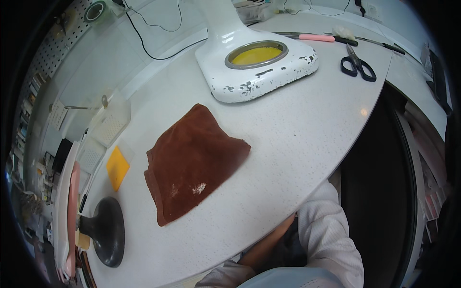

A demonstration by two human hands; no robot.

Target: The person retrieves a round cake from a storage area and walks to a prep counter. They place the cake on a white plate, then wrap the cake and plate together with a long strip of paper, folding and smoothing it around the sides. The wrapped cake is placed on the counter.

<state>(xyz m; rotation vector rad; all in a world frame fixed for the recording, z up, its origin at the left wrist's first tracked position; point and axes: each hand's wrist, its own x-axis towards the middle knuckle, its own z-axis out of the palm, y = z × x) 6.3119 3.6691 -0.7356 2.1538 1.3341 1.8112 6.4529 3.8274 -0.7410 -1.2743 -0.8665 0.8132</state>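
Note:
Both of my hands are out of view below the front edge of the white speckled countertop (273,187). A bare left forearm (266,244) and a light-coloured right sleeve (320,223) show at that edge. Before me lies a folded brown cloth (198,154), with a small patch of white residue near its lower edge. Behind it stands the white base of an appliance (248,86), its paint chipped along the front. A metal ring with a yellow centre (257,55) is set into that base.
Black-handled scissors (356,64) lie at the back right, near a pink-handled tool (317,37). On the left are an orange-yellow flat piece (117,168), plastic baskets (111,122) and a dark flared stand (110,232) tipped on its side. A dark panel (378,194) is at right.

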